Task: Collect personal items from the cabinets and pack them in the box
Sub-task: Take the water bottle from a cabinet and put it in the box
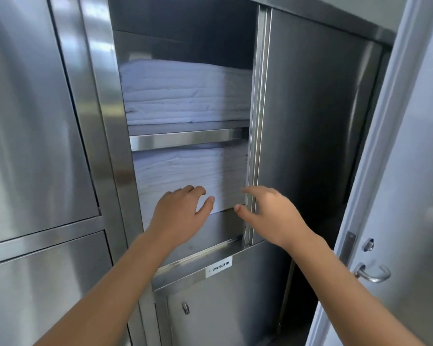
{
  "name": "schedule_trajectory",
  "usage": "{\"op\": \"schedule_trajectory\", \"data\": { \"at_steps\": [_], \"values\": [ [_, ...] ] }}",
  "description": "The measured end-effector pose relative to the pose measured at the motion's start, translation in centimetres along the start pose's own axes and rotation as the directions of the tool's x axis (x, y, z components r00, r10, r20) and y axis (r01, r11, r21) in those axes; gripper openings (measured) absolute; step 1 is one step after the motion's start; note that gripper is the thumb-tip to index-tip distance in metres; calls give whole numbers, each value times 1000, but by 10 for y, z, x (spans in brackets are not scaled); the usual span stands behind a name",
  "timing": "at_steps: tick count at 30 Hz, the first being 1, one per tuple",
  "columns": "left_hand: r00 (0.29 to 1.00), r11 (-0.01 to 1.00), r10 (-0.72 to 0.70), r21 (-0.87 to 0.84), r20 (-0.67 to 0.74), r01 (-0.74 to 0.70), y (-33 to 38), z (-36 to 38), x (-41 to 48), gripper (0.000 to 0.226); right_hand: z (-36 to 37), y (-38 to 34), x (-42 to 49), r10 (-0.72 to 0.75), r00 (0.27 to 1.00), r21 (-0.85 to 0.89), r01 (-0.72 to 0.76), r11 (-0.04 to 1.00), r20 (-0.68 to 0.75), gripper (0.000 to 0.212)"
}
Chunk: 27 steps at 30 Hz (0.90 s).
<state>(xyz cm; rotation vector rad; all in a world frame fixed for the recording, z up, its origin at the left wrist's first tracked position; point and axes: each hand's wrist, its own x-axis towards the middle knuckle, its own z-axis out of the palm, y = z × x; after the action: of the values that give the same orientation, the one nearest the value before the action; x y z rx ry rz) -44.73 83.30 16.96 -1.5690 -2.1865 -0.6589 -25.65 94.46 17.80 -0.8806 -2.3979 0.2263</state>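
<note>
An open steel cabinet (110, 136) holds two stacks of folded white linen. The upper stack (185, 93) lies on a shelf (185, 139); the lower stack (185, 173) sits beneath it. My left hand (180, 211) rests on the lower left of the lower stack, fingers loosely bent against the cloth and thumb out under its bottom edge. My right hand (268, 211) reaches in at the stack's lower right corner, fingers extended, thumb near the bottom edge; it holds nothing. No box is in view.
The cabinet door (315, 136) stands open to the right. A white room door (410, 196) with a metal handle (371, 273) is at far right. Closed steel doors (35, 121) fill the left. A lower compartment with a label (219, 267) and small knob (185, 307) sits below.
</note>
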Motion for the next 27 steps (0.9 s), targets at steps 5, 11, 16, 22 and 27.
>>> {"op": "schedule_trajectory", "data": {
  "at_steps": [5, 11, 16, 22, 27],
  "values": [
    [997, 998, 39, -52, 62, -36, -21, 23, -14, 43, 27, -14, -12, 67, 998, 13, -67, 998, 14, 51],
    [989, 996, -34, -82, 147, 47, -59, 50, -64, 46, 76, -34, -19, 62, 985, 23, -66, 998, 159, 56],
    [976, 985, -169, -24, 141, 174, -101, 48, -98, 44, 118, -58, -10, -62, 970, 101, 39, 994, 236, 56],
    [918, 917, -390, 119, 67, 381, -123, 32, -146, 41, 158, -76, -4, -266, 891, 219, 195, 956, 368, 56],
    [755, 747, -651, 243, 81, 619, -115, 24, -217, 45, 192, -101, -30, -465, 766, 390, 302, 870, 443, 58]
  ]
}}
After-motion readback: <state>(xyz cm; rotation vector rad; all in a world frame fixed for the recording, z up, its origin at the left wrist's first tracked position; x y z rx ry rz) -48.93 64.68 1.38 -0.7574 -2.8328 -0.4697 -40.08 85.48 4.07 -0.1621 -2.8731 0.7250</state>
